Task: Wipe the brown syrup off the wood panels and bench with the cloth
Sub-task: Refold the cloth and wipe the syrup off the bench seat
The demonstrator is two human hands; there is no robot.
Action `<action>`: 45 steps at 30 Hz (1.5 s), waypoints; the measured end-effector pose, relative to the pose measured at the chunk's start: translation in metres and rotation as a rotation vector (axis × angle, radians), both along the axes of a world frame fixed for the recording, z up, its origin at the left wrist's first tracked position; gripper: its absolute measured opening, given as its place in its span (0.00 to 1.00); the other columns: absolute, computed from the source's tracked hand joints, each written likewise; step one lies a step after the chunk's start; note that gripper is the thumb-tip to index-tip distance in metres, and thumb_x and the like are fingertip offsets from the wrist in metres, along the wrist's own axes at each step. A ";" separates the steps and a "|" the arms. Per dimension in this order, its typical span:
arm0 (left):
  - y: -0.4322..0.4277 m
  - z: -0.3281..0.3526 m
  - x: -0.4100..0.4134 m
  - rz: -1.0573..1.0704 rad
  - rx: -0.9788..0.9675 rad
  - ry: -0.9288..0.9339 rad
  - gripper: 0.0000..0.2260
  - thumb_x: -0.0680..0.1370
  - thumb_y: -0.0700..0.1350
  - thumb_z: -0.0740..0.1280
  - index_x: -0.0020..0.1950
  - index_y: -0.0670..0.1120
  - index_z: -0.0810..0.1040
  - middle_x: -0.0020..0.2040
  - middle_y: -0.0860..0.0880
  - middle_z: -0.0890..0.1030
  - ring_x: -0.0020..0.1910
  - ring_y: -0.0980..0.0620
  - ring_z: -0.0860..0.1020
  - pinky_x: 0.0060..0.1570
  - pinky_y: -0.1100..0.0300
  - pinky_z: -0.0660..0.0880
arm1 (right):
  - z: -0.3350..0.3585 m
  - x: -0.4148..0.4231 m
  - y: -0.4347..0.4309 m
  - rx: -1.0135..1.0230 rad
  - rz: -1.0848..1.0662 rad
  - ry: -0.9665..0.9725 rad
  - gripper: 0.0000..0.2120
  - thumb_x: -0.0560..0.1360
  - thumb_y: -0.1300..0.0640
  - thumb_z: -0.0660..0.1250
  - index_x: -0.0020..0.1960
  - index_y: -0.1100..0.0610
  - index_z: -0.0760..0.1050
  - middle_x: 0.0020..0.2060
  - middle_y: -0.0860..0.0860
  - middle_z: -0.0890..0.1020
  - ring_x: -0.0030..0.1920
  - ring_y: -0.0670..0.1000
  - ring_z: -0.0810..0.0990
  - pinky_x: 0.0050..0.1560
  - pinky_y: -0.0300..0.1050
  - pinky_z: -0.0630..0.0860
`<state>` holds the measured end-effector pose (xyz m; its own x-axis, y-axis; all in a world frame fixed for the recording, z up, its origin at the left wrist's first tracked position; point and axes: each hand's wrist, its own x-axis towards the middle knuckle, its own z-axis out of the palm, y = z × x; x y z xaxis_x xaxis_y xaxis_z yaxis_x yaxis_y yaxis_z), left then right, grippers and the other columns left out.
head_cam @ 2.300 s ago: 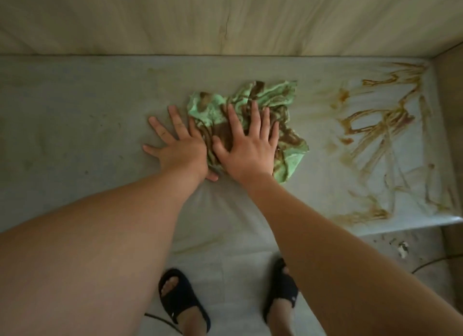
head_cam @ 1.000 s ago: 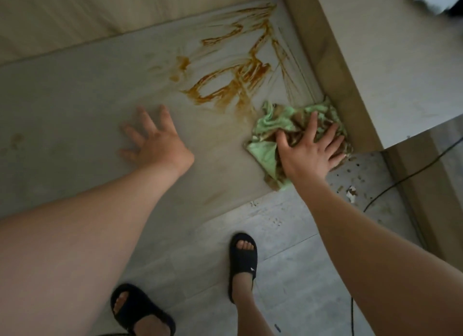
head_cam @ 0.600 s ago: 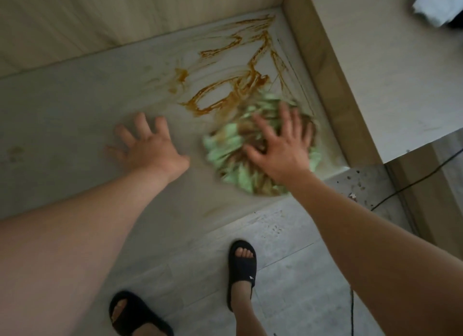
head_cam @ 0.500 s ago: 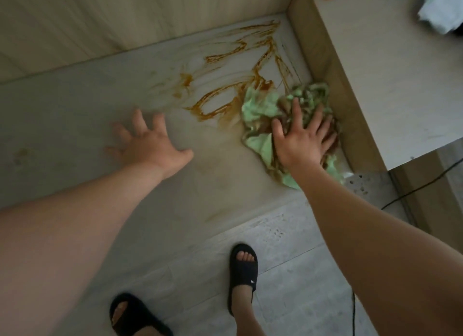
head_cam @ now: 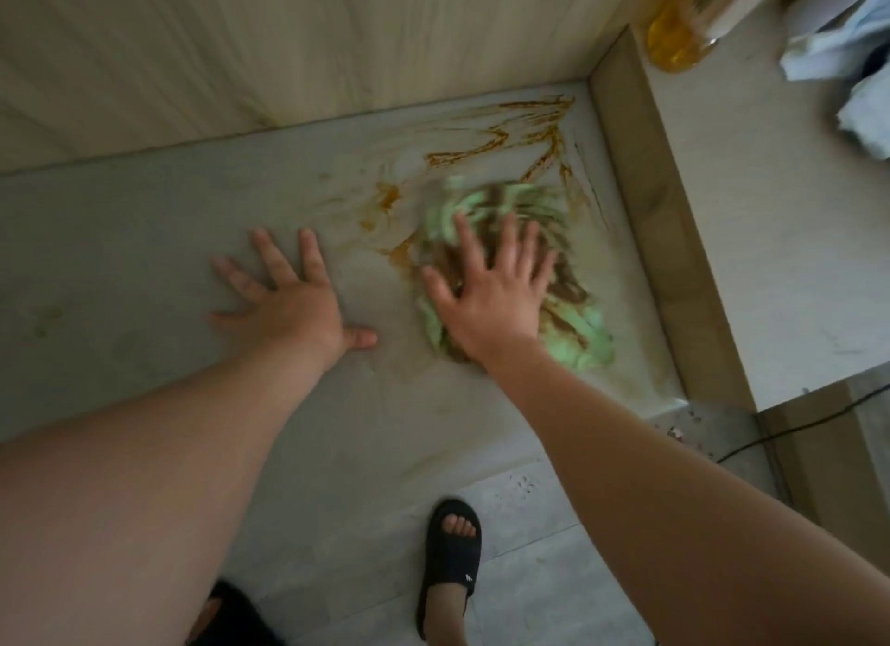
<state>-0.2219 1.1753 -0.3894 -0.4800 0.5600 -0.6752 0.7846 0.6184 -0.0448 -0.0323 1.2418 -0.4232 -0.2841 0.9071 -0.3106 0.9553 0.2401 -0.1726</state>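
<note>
Counter [head_cam: 144, 241] was walled at 12 and 3 o'clock by panels [head_cam: 289, 43], open toward 9. Right hand [head_cam: 491, 299] pressed spread-fingered on cloth [head_cam: 578, 327], syrup [head_cam: 481, 152] at its 12; left hand [head_cam: 289, 303] lay flat at its 9.

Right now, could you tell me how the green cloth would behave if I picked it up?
The cloth would probably hang limp, since it lies bunched in soft folds under the right hand. Its brown stains suggest it may feel sticky and smear whatever it touches.
</note>
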 end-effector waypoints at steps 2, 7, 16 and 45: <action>0.001 0.000 0.000 -0.001 -0.014 0.001 0.64 0.67 0.70 0.75 0.81 0.56 0.28 0.79 0.43 0.25 0.78 0.27 0.34 0.69 0.21 0.57 | 0.000 -0.015 0.007 0.030 0.249 0.049 0.32 0.80 0.27 0.46 0.82 0.32 0.46 0.84 0.54 0.45 0.83 0.62 0.40 0.79 0.71 0.40; 0.011 -0.004 0.002 0.031 -0.083 -0.013 0.67 0.66 0.70 0.76 0.78 0.55 0.23 0.76 0.41 0.21 0.77 0.26 0.31 0.69 0.20 0.54 | 0.000 -0.044 0.079 -0.017 -0.124 0.058 0.30 0.81 0.31 0.46 0.82 0.32 0.48 0.84 0.53 0.43 0.83 0.62 0.37 0.78 0.69 0.35; 0.018 -0.007 0.002 0.049 -0.136 -0.033 0.66 0.66 0.71 0.74 0.77 0.54 0.22 0.75 0.38 0.20 0.75 0.23 0.31 0.68 0.19 0.55 | -0.005 0.029 0.073 0.107 0.018 -0.018 0.32 0.78 0.31 0.53 0.81 0.33 0.53 0.84 0.52 0.52 0.83 0.59 0.47 0.81 0.65 0.43; 0.022 -0.016 0.002 0.057 -0.139 -0.006 0.65 0.67 0.72 0.73 0.80 0.52 0.26 0.75 0.38 0.21 0.75 0.22 0.31 0.68 0.20 0.56 | -0.012 -0.031 0.103 0.174 0.711 0.162 0.28 0.81 0.36 0.55 0.79 0.42 0.66 0.82 0.50 0.63 0.82 0.58 0.57 0.81 0.62 0.51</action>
